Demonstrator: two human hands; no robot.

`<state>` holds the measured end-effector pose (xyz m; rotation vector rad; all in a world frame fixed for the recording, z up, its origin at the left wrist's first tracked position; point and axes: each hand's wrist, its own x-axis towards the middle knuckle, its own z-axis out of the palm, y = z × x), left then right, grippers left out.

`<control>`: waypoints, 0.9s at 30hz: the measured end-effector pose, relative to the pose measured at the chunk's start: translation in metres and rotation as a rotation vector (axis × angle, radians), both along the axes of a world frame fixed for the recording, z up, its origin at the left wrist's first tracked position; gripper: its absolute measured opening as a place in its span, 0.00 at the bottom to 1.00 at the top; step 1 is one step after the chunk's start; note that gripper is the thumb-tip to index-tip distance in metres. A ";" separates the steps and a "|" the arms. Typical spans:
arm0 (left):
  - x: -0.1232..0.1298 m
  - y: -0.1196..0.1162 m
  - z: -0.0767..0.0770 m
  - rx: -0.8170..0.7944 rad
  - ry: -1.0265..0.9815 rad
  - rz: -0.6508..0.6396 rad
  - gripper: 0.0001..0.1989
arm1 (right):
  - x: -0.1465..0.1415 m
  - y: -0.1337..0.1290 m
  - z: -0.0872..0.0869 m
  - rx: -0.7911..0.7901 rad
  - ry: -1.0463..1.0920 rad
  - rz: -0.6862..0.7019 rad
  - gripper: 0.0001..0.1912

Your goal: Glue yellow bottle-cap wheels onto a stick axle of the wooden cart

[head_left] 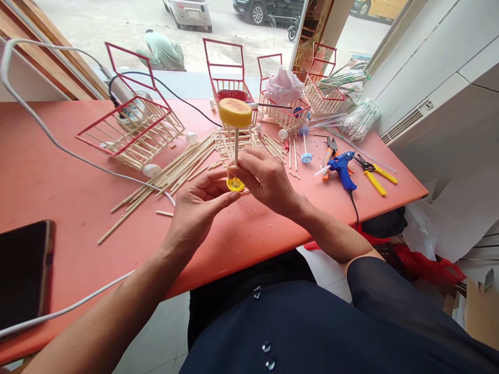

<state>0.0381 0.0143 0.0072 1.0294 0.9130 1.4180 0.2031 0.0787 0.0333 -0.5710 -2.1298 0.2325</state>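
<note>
Upright between my hands is a wooden stick point(236, 143) with a large yellow cap point(235, 112) at its top and a smaller yellow cap point(235, 185) at its bottom. The fingers of my right hand point(267, 179) pinch the stick just above the lower cap. My left hand point(198, 205) holds the lower cap between thumb and fingers from the left side. Behind the stick lies a small lattice of sticks point(239, 143), partly hidden by it. Loose wooden sticks point(171, 176) lie left of my hands on the orange-pink table point(241, 234).
Stick carts point(132, 130) with red edges stand along the back. On the right are a blue glue gun point(342, 170), yellow-handled pliers point(376, 179) and orange-handled pliers point(329, 158). A phone point(24, 275) lies at the left edge. White cables cross the left side.
</note>
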 end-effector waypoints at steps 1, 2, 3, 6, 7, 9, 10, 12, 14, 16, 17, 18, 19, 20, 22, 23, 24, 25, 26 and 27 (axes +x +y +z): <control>0.000 0.000 0.000 0.004 0.006 -0.004 0.22 | 0.000 0.000 0.000 0.003 0.014 0.007 0.19; -0.001 -0.001 0.000 0.009 0.012 -0.007 0.22 | 0.000 0.000 0.000 0.005 0.029 0.016 0.19; -0.001 -0.001 -0.001 0.013 0.020 -0.012 0.22 | 0.000 0.000 0.000 0.005 0.042 0.025 0.19; -0.002 -0.002 -0.001 0.029 0.041 -0.016 0.22 | 0.001 0.000 0.001 -0.011 0.054 0.040 0.18; -0.003 -0.002 -0.001 0.035 0.045 -0.018 0.22 | 0.001 0.000 0.001 -0.018 0.052 0.039 0.18; -0.003 -0.002 -0.002 0.044 0.052 -0.022 0.21 | 0.001 -0.001 0.001 -0.028 0.045 0.033 0.19; -0.004 -0.002 -0.002 0.043 0.057 -0.024 0.21 | 0.001 0.000 0.001 -0.029 0.042 0.031 0.19; -0.004 -0.002 -0.002 0.037 0.068 -0.024 0.22 | 0.002 0.000 0.001 -0.030 0.034 0.028 0.20; -0.004 -0.002 -0.001 0.030 0.065 -0.022 0.22 | 0.001 0.000 0.000 -0.029 0.024 0.026 0.20; -0.003 -0.002 0.000 0.025 0.043 -0.024 0.20 | 0.001 0.001 -0.001 -0.031 0.016 0.021 0.21; -0.003 -0.002 0.001 0.023 0.031 -0.022 0.20 | 0.001 0.001 -0.001 -0.033 0.013 0.018 0.22; -0.002 -0.002 0.001 0.022 0.020 -0.018 0.19 | 0.001 0.001 -0.001 -0.034 0.010 0.016 0.22; -0.002 -0.002 0.001 0.024 0.014 -0.012 0.19 | 0.001 0.001 -0.002 -0.036 0.008 0.014 0.22; -0.002 -0.002 0.001 0.027 0.011 -0.004 0.18 | 0.000 0.001 -0.002 -0.036 0.008 0.012 0.22; -0.001 -0.001 0.000 0.030 0.013 0.007 0.19 | 0.000 0.001 -0.002 -0.033 0.014 0.012 0.22; -0.001 -0.001 0.000 0.032 0.013 0.010 0.18 | 0.000 0.000 -0.002 -0.032 0.020 0.016 0.22; -0.001 -0.001 -0.001 0.034 0.010 0.012 0.18 | 0.000 0.000 -0.002 -0.031 0.026 0.021 0.22; -0.001 -0.001 -0.001 0.036 0.007 0.014 0.18 | 0.000 0.000 -0.002 -0.031 0.033 0.026 0.21; -0.001 -0.001 -0.002 0.038 0.003 0.017 0.17 | 0.000 0.000 -0.002 -0.032 0.039 0.033 0.21; 0.000 -0.001 -0.003 0.041 -0.001 0.022 0.17 | 0.000 0.000 -0.002 -0.034 0.045 0.040 0.21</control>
